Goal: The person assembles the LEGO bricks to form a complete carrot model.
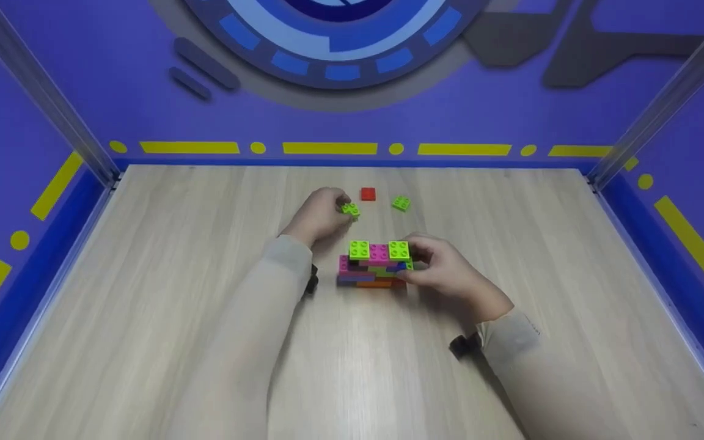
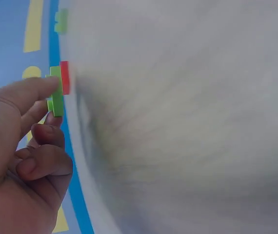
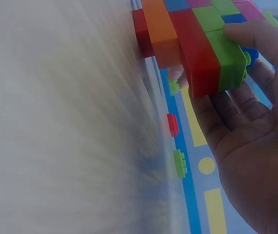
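Between the thumb and fingers of my left hand is a lime green building brick, pinched with its studs up; the left wrist view shows the same green brick at the fingertips. My right hand grips the right end of a stacked brick structure on the table. Two lime bricks with a pink brick between them form its top. In the right wrist view, the thumb lies on a green brick beside a red brick.
Behind the structure lie a flat red brick and a loose lime brick on the wooden table. Blue walls with yellow markings enclose its back and sides.
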Tool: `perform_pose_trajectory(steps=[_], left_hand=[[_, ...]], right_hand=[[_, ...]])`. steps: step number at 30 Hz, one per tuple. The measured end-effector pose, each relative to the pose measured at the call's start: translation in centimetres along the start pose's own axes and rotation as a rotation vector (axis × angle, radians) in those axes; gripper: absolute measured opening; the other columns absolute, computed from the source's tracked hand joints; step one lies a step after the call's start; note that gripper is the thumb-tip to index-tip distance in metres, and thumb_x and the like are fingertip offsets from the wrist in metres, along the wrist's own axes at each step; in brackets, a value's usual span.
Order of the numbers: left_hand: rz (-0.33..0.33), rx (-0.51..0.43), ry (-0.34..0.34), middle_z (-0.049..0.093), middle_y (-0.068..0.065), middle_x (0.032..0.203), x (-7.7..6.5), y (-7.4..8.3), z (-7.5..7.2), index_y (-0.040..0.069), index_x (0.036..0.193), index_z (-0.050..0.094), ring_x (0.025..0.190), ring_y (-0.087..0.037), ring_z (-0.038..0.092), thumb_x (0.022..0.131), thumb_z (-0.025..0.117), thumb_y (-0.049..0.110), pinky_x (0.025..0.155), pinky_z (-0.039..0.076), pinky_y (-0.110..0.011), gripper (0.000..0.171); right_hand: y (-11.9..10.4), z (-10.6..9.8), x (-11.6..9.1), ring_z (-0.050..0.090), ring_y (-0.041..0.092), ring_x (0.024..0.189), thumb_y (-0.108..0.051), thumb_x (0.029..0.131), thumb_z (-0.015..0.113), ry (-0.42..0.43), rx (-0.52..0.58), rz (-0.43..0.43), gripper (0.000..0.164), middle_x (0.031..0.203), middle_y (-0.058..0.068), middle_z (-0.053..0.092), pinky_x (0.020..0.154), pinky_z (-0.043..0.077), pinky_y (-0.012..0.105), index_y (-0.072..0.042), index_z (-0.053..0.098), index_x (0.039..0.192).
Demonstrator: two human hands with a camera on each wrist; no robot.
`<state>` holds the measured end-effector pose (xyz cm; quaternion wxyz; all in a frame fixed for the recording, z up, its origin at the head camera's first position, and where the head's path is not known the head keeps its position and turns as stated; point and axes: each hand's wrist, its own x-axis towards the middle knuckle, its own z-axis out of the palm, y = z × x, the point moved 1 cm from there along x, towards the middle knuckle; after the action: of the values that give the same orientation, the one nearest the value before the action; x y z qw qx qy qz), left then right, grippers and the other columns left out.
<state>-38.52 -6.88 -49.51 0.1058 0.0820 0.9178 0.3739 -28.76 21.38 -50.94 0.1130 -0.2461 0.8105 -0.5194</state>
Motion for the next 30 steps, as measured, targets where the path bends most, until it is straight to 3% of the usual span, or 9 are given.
perform_pose_trajectory(steps=[6, 13, 17, 20, 27, 30], left_hand=[[0.050, -0.066, -0.004, 0.071, -0.010, 0.140, -1.1, 0.4, -1.0, 0.009, 0.144, 0.073, 0.129, -0.028, 0.065, 0.104, 0.079, 0.021, 0.116, 0.056, -0.049, 0.042], [0.134, -0.082, 0.022, 0.068, -0.010, 0.142, -2.8, 1.4, -1.8, 0.010, 0.138, 0.075, 0.140, -0.036, 0.063, 0.103, 0.080, 0.021, 0.120, 0.053, -0.049, 0.038], [0.182, -0.111, 0.022, 0.069, -0.008, 0.141, -4.0, 2.0, -2.1, 0.012, 0.136, 0.076, 0.115, -0.032, 0.066, 0.101, 0.081, 0.021, 0.101, 0.056, -0.043, 0.037], [0.214, -0.132, 0.016, 0.069, -0.006, 0.138, -4.7, 2.4, -2.3, 0.014, 0.135, 0.077, 0.099, -0.024, 0.059, 0.100, 0.082, 0.022, 0.090, 0.053, -0.039, 0.036], [0.291, -0.185, -0.010, 0.070, -0.004, 0.134, -6.5, 3.8, -2.5, 0.015, 0.132, 0.077, 0.113, -0.024, 0.059, 0.100, 0.084, 0.023, 0.101, 0.051, -0.040, 0.034], [0.298, -0.212, -0.031, 0.070, -0.002, 0.131, -7.4, 4.5, -2.4, 0.017, 0.130, 0.078, 0.113, -0.025, 0.058, 0.099, 0.085, 0.023, 0.099, 0.051, -0.040, 0.033]], right_hand=[[-0.1, -0.1, 0.0, 0.069, 0.022, 0.124, -0.007, 0.095, 0.089, 0.002, -0.003, 0.000, 0.042, 0.130, 0.010, 0.074, 0.113, 0.059, 0.029, -0.006, 0.077, 0.135], [0.0, 0.0, 0.0, 0.069, 0.023, 0.125, -0.006, 0.094, 0.088, 0.003, 0.001, 0.004, 0.043, 0.131, 0.012, 0.074, 0.113, 0.059, 0.031, -0.005, 0.076, 0.136], [0.0, 0.1, 0.0, 0.069, 0.022, 0.126, -0.005, 0.095, 0.088, 0.004, 0.006, 0.003, 0.043, 0.132, 0.013, 0.074, 0.114, 0.059, 0.031, -0.004, 0.076, 0.136], [0.0, 0.1, 0.0, 0.069, 0.022, 0.126, -0.005, 0.095, 0.088, 0.004, 0.013, 0.003, 0.043, 0.133, 0.013, 0.074, 0.113, 0.059, 0.029, -0.005, 0.076, 0.136], [0.0, 0.1, 0.0, 0.069, 0.020, 0.125, -0.002, 0.095, 0.087, 0.002, 0.029, 0.006, 0.046, 0.135, 0.014, 0.073, 0.111, 0.059, 0.026, -0.003, 0.074, 0.138], [0.1, 0.1, 0.0, 0.069, 0.020, 0.125, -0.001, 0.095, 0.086, 0.001, 0.047, 0.005, 0.045, 0.134, 0.014, 0.074, 0.112, 0.058, 0.026, -0.002, 0.074, 0.138]])
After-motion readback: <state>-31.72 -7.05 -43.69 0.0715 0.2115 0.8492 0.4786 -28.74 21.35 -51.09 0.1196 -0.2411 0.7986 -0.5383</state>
